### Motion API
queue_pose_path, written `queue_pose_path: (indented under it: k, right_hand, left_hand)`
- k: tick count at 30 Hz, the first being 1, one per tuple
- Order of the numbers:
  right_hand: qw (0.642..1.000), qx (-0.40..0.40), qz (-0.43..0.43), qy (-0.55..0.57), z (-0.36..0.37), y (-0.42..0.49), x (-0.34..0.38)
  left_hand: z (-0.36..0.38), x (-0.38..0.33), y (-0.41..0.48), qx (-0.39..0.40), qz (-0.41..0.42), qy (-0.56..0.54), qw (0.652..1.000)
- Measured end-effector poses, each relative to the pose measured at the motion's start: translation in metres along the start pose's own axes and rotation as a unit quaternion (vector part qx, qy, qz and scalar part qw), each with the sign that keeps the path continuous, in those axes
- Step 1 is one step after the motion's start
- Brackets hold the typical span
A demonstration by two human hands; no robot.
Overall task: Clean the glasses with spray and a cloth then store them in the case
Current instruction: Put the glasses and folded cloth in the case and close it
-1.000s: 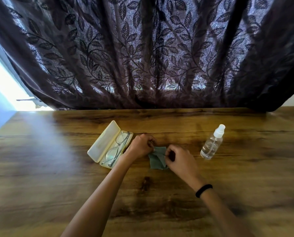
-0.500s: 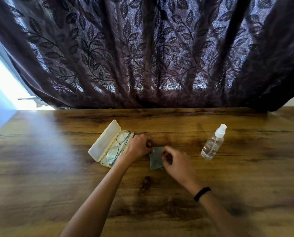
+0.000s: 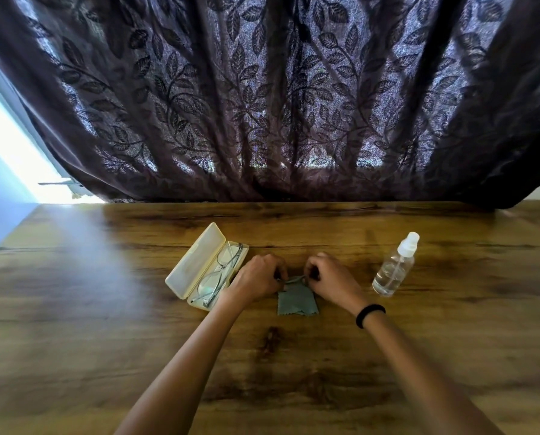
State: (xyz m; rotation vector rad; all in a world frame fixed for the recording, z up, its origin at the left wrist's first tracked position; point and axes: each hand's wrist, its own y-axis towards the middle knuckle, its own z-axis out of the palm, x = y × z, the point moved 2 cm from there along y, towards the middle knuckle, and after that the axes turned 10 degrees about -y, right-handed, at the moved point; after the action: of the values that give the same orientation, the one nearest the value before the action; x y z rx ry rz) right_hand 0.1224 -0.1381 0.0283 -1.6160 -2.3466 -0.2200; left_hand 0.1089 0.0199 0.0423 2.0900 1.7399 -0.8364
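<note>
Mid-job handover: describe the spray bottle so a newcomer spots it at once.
On the wooden table below the dark curtain, look just right of the right hand, which pinches a cloth. The bottle stands there alone: clear, with a white cap, unlike the flat cream case on the left.

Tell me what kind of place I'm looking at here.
Likely a room in a home: a wood-grain table set against a window hung with a dark leaf-patterned curtain, daylight at its left edge, and a glasses case lying open.
</note>
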Motion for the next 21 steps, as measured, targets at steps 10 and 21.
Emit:
queue_pose_path:
  k: [10, 21]
  right_hand:
    - [0.991, -0.002, -0.032, 0.127, -0.008, -0.008, 0.001]
    - [0.992, -0.028, -0.055, 0.109, -0.009, -0.036, -0.006]
  left_hand:
    - [0.005, 0.001, 0.000, 0.011, 0.030, 0.004, 0.999]
    - [0.001, -0.003, -0.027, -0.081, 0.172, -0.021, 0.982]
